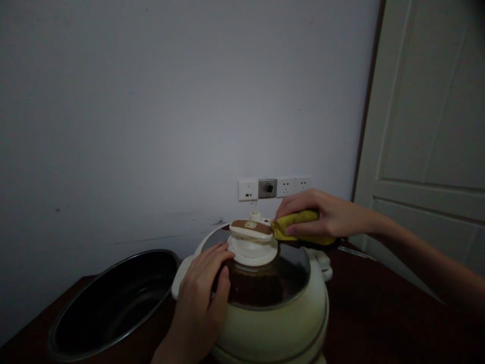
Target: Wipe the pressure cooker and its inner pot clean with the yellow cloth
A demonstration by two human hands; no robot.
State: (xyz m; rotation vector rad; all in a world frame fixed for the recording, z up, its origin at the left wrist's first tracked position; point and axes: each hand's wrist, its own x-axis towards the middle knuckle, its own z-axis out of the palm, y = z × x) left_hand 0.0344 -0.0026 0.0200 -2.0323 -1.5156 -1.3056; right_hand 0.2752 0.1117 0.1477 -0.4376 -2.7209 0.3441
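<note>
A cream-coloured electric cooker (273, 328) stands on the dark table, topped by a dark glass lid (261, 288). In the lid's middle is a white and brown handle (251, 229) on a round white base. My left hand (204, 288) rests on the left part of the lid, fingers stretched out, tips touching beside the handle's base. My right hand (316, 217) is closed around a folded yellow cloth (295, 220). The cloth is at the far right of the lid, near the handle's right end. Part of the lid's rear is hidden behind the handle.
On the left, a large dark oval pot (113, 303) with a shiny rim stands beside the cooker. Behind is a pale wall with a row of sockets (286, 187) and a grey switch plate. A white panelled door (428, 126) is on the right. The table (379, 313) is dark red.
</note>
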